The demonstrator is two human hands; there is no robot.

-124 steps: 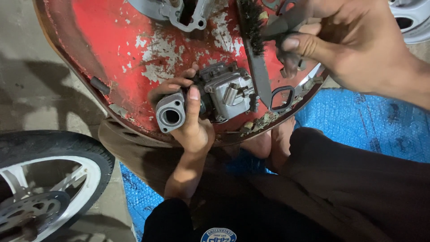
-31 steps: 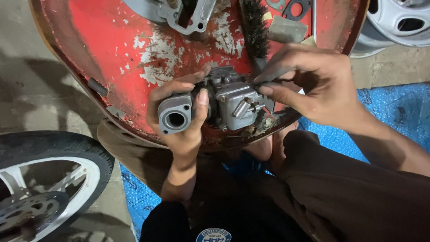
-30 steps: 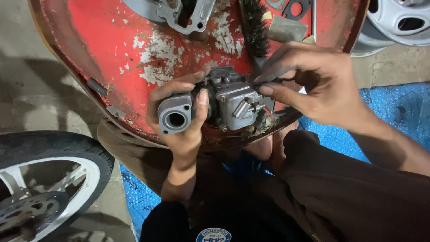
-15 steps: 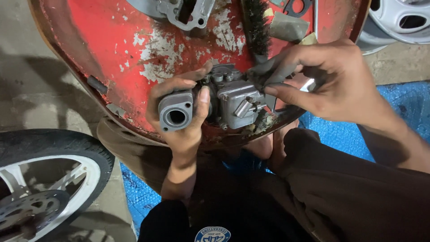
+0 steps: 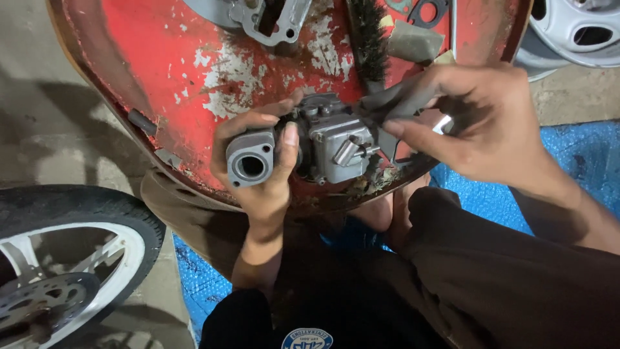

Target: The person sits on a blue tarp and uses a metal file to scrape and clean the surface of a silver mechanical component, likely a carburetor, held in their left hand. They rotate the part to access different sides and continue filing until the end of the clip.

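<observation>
the left hand (image 5: 258,174) is gripping a grey carburetor (image 5: 310,145); the right hand (image 5: 478,123), beside it, is pinching a small grey strip (image 5: 394,100), which could slip from that light hold.

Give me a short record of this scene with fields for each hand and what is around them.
left hand: grips a grey metal engine part
right hand: pinches a grey strip against the part's top
surface: red tray with chipped paint
on tray: black brush, gasket
nearby: motorcycle wheel, blue mat
</observation>
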